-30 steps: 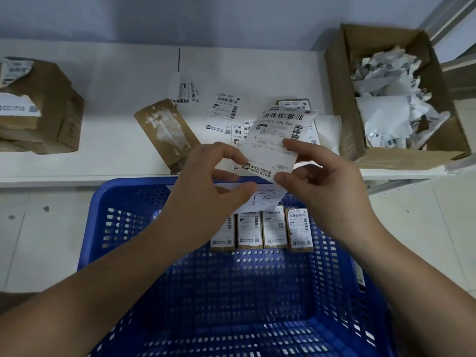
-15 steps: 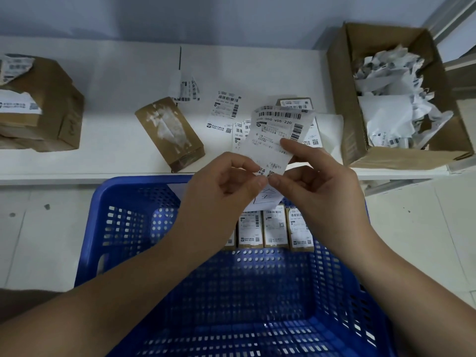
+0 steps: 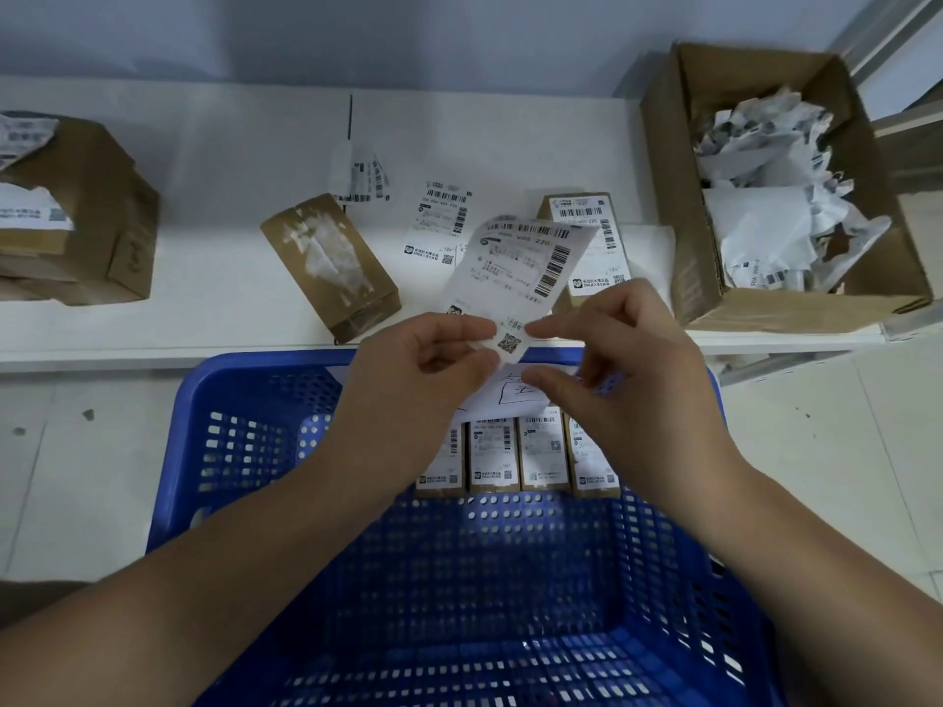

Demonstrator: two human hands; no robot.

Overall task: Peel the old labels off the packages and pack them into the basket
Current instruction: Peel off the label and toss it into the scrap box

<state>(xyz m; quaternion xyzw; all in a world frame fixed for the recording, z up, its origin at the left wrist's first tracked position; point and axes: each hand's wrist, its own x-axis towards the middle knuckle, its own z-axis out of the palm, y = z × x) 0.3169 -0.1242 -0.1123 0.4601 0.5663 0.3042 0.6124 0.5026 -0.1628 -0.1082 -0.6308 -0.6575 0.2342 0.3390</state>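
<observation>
Left hand [image 3: 423,369] and right hand [image 3: 617,364] are raised close together over the far rim of the blue perforated plastic basket [image 3: 245,451]. Both pinch the lower edge of one white printed shipping label with barcodes [image 3: 520,267]: left thumb and forefinger at its bottom-left corner, right thumb and forefinger at its bottom-right. The label stands up and leans away from the hands, free of any package.

Below the hands, against the basket's far wall, a row of small brown cardboard packages with white labels [image 3: 518,454] stands side by side; a white sheet with handwriting [image 3: 502,395] lies just above them, partly hidden by the fingers.

Beyond the hands, on the white tabletop [image 3: 229,160]:
- left of the left hand, a bare brown package with torn label residue [image 3: 331,262], lying flat and angled;
- behind the held label, a loose white label [image 3: 439,224] flat on the table and a labelled brown package [image 3: 587,232];
- far right, an open cardboard box of crumpled white label waste [image 3: 780,196];
- far left, larger brown cartons [image 3: 87,211] with partly peeled labels.
</observation>
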